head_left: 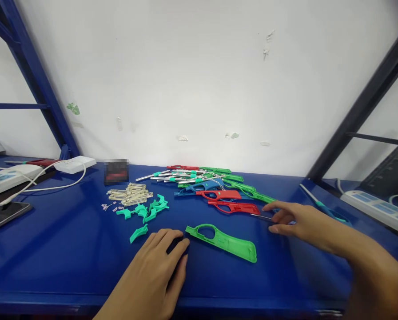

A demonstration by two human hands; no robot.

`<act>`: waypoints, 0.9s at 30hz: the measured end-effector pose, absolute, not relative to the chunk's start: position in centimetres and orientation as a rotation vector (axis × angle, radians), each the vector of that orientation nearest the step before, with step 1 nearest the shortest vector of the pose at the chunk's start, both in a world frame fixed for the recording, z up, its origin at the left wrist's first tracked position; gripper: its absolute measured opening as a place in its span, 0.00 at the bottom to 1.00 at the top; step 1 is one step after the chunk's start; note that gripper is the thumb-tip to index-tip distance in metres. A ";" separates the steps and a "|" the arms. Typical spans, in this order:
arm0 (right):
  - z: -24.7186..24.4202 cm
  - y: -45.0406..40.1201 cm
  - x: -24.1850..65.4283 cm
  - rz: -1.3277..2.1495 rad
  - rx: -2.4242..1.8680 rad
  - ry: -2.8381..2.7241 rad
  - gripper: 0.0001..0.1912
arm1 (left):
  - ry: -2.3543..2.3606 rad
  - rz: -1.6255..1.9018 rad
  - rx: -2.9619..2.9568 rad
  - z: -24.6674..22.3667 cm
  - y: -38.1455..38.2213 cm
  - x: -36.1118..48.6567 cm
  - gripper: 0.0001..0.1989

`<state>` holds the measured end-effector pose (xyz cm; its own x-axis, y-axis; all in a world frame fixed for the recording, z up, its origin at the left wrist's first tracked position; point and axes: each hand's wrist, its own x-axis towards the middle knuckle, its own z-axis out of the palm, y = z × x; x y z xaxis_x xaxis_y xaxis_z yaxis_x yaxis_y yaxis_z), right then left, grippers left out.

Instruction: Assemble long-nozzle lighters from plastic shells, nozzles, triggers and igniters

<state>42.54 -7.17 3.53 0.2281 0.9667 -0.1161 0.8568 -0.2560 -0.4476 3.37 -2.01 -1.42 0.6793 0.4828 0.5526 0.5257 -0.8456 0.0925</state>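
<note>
A green plastic lighter-handle half (232,243) lies on the blue table, its hollow inner side up and its finger loop toward the left. My left hand (155,266) rests on the table beside the loop end, fingers loosely curved and thumb apart, with nothing visible in it. Farther right, the fingers of my right hand (288,218) close around a thin tool with a metal shaft (260,217). Its other end is hidden under the fingers, so its kind is unclear. Red handle halves (234,207) lie just left of that hand. Turquoise triggers (145,211) lie beyond my left hand.
Metal lighter tubes (182,176) are heaped at the back among blue and green handle pieces. Pale clear parts (130,194) form a pile at left, near a phone (9,215) and cables. A power strip (379,211) and an assembled blue lighter (328,211) lie right.
</note>
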 end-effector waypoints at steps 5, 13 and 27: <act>3.6 -7.4 42.2 0.533 -2.188 -1.749 0.28 | -0.871 -0.890 -2.839 -1.5 -2.2 3.4 0.17; 3.6 -6.2 42.8 0.299 -2.176 -1.827 0.25 | -0.850 -0.907 -2.839 -1.4 -2.2 3.4 0.17; -0.3 -3.8 45.6 0.169 -2.259 -1.911 0.19 | -0.572 -0.673 -2.866 -0.7 -1.9 2.7 0.31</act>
